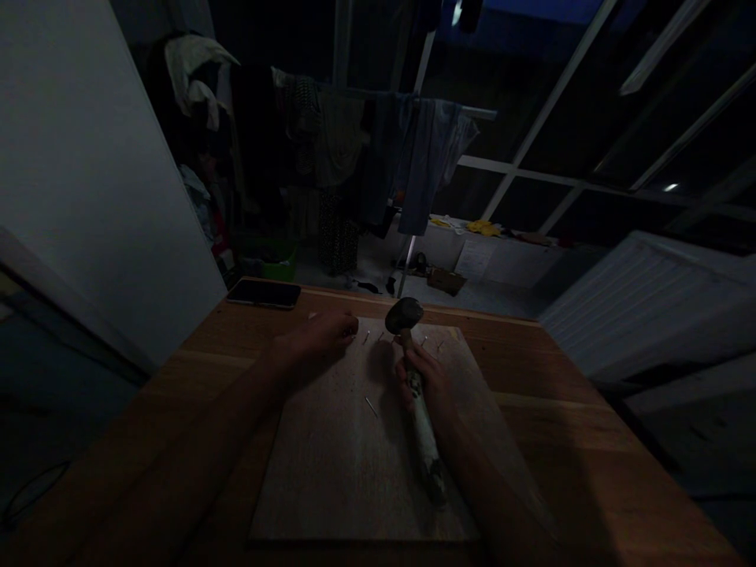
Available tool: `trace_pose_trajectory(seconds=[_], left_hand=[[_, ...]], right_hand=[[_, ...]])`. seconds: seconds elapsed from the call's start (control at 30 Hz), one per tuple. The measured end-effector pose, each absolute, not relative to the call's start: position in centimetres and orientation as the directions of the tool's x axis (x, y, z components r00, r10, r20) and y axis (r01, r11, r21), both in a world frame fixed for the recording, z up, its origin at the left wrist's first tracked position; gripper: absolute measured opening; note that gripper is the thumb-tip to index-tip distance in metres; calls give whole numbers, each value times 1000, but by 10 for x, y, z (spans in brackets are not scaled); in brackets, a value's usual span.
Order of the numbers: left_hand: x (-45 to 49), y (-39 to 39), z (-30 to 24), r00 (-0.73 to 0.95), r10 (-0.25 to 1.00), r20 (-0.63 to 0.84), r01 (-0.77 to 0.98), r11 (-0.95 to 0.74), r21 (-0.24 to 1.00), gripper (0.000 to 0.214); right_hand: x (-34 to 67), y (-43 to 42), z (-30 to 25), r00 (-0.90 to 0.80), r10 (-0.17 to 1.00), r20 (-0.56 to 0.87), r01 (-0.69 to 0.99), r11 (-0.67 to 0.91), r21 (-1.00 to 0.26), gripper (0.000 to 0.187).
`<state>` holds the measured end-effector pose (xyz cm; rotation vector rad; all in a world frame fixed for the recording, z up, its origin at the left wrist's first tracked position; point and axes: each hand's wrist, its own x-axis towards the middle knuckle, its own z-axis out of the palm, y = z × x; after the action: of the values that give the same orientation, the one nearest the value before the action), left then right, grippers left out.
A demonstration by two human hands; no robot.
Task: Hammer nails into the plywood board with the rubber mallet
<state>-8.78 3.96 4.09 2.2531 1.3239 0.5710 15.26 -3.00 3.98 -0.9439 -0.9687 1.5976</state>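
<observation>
My right hand (428,382) is wrapped round the upper handle of a hammer (424,437), close below its dark head. The hammer is held above a flat wooden board (331,480), its worn, pale-painted handle slanting toward me. At the board's far left edge, my left hand (324,335) has its fingers pinched together; what they hold, if anything, is too dark to make out. Several nails stand in a row along the far side of the board, among them one nail (367,337) just right of my left fingers. Another nail (371,406) lies loose near the board's middle.
The board lies on a wooden table (549,441). A phone (264,293) rests at the table's far left corner. Beyond it are hanging clothes (378,150), a green tub (280,260) and a dark window. A white radiator (655,299) is at right, a pale panel at left.
</observation>
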Motion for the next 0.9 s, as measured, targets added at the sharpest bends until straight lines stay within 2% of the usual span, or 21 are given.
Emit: trace_pose_trajectory(seconds=[0.1,0.37,0.57,0.9], left_hand=[[-82,41,40,460,872,169,657,-462,595,14],[-81,50,20,355,904,240,545,-409,732,16],[-81,52,15,313,920,238,535,-378,756,16],[-82,54,8,322,916,241,523,-384,761,19]], right_hand=[[152,-30,38,-187,975,-120,-351,-181,-919,47],[150,-32,41,-171,980,-100,-327,-153,-933,44],[148,-29,54,-190,975,-117,-296,-171,-940,35],[114,-30,38,-219,969,-117,-376,-194,-906,46]])
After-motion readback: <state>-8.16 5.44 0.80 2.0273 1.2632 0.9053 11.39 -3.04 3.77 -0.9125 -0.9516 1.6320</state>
